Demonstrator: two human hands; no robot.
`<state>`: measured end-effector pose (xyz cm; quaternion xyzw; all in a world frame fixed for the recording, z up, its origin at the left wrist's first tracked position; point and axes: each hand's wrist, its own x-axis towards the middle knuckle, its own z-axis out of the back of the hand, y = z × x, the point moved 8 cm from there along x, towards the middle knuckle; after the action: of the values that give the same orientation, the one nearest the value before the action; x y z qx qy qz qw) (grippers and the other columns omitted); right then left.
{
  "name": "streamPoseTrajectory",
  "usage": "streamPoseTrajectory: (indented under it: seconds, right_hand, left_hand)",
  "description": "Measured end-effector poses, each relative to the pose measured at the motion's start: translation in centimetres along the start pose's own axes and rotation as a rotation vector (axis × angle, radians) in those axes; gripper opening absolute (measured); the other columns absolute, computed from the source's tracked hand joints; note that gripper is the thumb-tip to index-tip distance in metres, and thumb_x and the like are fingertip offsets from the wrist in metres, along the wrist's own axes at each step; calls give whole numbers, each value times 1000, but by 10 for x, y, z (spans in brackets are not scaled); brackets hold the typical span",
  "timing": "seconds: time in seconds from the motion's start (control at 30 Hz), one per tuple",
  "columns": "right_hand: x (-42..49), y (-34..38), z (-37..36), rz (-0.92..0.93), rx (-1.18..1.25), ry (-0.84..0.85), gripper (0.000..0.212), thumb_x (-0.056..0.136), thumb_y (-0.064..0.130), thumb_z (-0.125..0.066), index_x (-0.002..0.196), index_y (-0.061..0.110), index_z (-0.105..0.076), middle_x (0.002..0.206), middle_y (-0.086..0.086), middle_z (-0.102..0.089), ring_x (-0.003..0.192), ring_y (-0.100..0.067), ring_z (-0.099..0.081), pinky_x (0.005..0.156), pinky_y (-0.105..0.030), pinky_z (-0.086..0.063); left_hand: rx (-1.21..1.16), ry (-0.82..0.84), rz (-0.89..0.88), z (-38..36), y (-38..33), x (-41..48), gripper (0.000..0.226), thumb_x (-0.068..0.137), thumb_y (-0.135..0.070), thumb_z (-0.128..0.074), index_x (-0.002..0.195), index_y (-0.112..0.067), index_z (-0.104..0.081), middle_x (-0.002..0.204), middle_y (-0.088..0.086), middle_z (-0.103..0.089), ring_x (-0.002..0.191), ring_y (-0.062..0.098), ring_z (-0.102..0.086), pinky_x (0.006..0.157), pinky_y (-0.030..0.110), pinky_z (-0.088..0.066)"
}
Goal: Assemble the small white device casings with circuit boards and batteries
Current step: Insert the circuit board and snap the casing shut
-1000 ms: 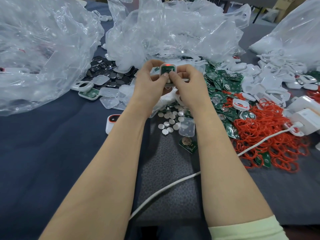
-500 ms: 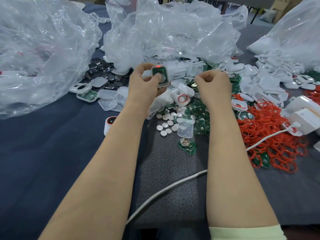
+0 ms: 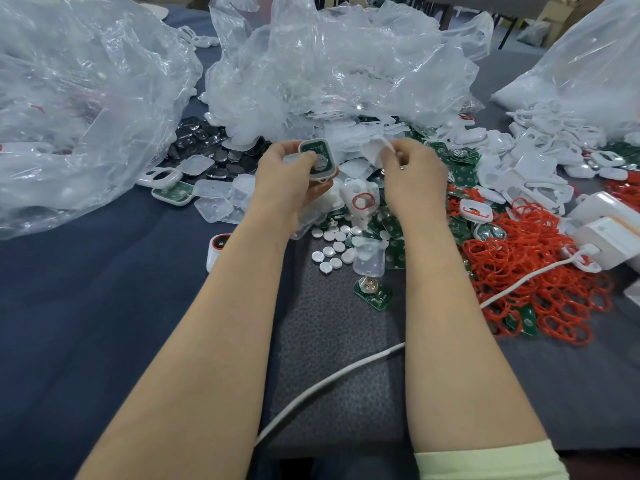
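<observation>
A: status on the unit in hand?
B: left hand (image 3: 287,178) grips the casing (image 3: 318,160) by its sides, thumb curled over the near rim; it's in the air above the parts heap (image 3: 381,216), mid worktop (image 3: 86,306), toward the far edge; circuit board (image 3: 313,150) sits in it, green face toward the camera
A: right side?
B: right hand (image 3: 412,169) pinches a translucent white cover (image 3: 375,150) between thumb and fingertips; just beside the casing, not touching it
A: battery in?
B: cannot tell; a round metal holder (image 3: 322,164) shows on the board, but whether a cell sits in it is too small to read; check before closing
A: so the step is closing up?
B: my read, yes; cover goes over the board; match rounded end to rounded end, lay it flat, start one edge, then press round the rim; don't force one corner, the thin shell will likely flex and pop back
A: risks?
B: a crooked board stops the cover seating; left thumb lies over the rim and needs to move clear; the pinch is at one corner, so the cover can swing; steady it on the casing before letting go
A: spares?
B: pale round discs (image 3: 332,247) and a loose board (image 3: 372,292) lie nearer the near edge; red rings (image 3: 540,271) heaped toward the right edge; white cable (image 3: 329,386) crosses under the forearms, mind it
</observation>
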<state>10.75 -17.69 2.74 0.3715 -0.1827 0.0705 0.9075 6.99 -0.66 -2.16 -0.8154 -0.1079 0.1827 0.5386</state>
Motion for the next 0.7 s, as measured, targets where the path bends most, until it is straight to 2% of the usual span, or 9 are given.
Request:
streamPoseTrajectory:
  seconds: [0.1, 0.17, 0.23, 0.37, 0.5, 0.6, 0.7]
  right_hand:
    - [1, 2, 3, -19, 192, -15, 23, 98, 25, -48, 106, 15, -67, 74, 1, -57, 72, -16, -51, 66, -25, -35]
    - [0, 0, -6, -130, 472, 98, 16, 97, 21, -51, 92, 17, -66, 61, 3, -58, 55, -11, -51, 57, -25, -41]
    - [-4, 1, -17, -234, 716, 206, 19, 97, 15, -53, 81, 16, -63, 55, 3, -60, 44, -6, -46, 46, -20, -40]
    - [-7, 5, -21, -232, 775, 269, 26, 96, 15, -54, 71, 13, -61, 50, 4, -58, 38, -6, -42, 38, -15, -37]
    - [-7, 5, -20, -228, 722, 225, 18, 95, 17, -56, 79, 16, -63, 54, 2, -59, 39, -4, -46, 38, -14, -38]
    - [-8, 6, -24, -264, 804, 246, 11, 95, 9, -55, 90, 15, -63, 55, 3, -61, 41, -4, -48, 39, -16, -41]
    - [-8, 11, -29, -281, 989, 292, 24, 91, -6, -51, 100, 12, -64, 79, -5, -69, 64, -7, -65, 61, -18, -52]
  left_hand:
    - [-17, 0, 21, 0, 0, 0, 13, 97, -4, -49, 96, -16, -53, 112, 18, -62, 90, 28, -72, 61, 25, -57]
    - [-21, 2, 26, -1, 0, -1, 11, 96, -5, -51, 99, -15, -54, 111, 18, -63, 89, 27, -72, 60, 24, -58]
    - [1, 6, 14, -1, -1, -1, 12, 94, -5, -56, 102, -13, -55, 111, 18, -64, 86, 24, -72, 59, 23, -57]
    - [48, 7, -3, 0, -3, -2, 21, 90, -1, -61, 106, -12, -54, 112, 18, -64, 79, 19, -72, 64, 24, -58]
    - [63, 7, -14, -1, -4, -3, 21, 90, 0, -61, 100, -16, -53, 109, 17, -66, 76, 17, -72, 65, 24, -59]
    - [51, 14, -22, -1, -4, -3, 21, 90, 1, -61, 99, -16, -53, 108, 17, -66, 73, 17, -72, 62, 23, -58]
    - [48, 17, -15, -1, -4, -3, 19, 89, 0, -61, 96, -15, -54, 107, 16, -65, 74, 17, -72, 61, 22, -57]
